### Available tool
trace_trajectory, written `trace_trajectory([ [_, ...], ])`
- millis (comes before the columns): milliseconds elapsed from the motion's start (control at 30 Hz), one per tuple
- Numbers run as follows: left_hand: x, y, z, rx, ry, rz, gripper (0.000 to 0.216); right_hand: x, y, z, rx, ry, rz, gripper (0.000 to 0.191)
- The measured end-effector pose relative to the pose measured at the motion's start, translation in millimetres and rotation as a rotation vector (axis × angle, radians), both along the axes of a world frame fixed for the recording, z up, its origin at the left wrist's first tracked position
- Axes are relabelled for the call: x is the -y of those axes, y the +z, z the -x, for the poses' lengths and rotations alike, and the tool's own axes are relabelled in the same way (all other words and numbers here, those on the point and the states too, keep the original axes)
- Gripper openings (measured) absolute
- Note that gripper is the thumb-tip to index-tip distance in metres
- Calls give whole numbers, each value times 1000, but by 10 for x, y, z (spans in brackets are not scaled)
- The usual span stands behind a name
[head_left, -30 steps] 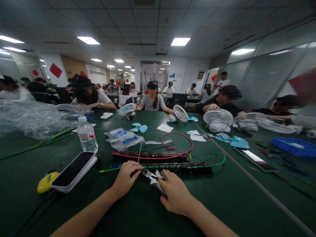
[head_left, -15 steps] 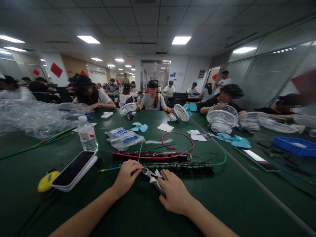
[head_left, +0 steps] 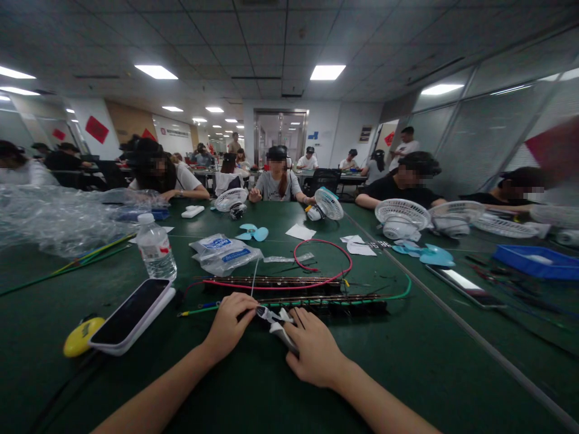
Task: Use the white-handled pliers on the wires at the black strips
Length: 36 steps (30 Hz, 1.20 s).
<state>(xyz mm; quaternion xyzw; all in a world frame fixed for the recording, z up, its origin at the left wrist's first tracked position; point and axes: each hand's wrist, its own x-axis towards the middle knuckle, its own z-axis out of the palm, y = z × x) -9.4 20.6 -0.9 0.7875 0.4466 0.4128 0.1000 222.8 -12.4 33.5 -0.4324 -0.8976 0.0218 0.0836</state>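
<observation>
My left hand [head_left: 230, 325] is closed in a pinch at the near edge of a dark strip-like part with a green wire [head_left: 398, 295] along it. From its fingertips a thin white strip, like a cable tie [head_left: 255, 278], rises upright. In my right hand [head_left: 316, 349] is a pair of cutting pliers [head_left: 279, 325] with pale handles, its fingers wrapped round them. The metal jaws point left and sit right at my left fingertips; whether they touch the tie I cannot tell. Behind lies a second dark strip with a red wire [head_left: 349, 265] curling over it.
At left stand a water bottle [head_left: 156, 250], a phone [head_left: 129, 313] and a yellow object [head_left: 84, 337]. Plastic bags [head_left: 226, 253] and a blue fan blade [head_left: 252, 232] lie beyond. White fans [head_left: 402, 218] and a blue tray [head_left: 538, 260] are at right. Several people sit around.
The view has shifted slightly, moving the scene a little left. My hands and the pliers keep nearly the same pose. Across the table, a person's hand has come away from the left fan.
</observation>
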Motion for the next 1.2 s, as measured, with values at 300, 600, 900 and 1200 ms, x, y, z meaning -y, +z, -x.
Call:
trace_trajectory([
  [300, 1, 10, 14, -17, -6, 8, 14, 4, -14, 3, -12, -1, 5, 40],
  [600, 9, 6, 16, -18, -8, 9, 13, 2, -25, 1, -26, 10, -6, 41],
  [900, 23, 36, 11, -24, -8, 12, 13, 25, -64, 23, -13, -20, -59, 40],
  [1200, 24, 52, 1, -23, -4, 16, 12, 47, -43, 52, 35, -40, -117, 37],
])
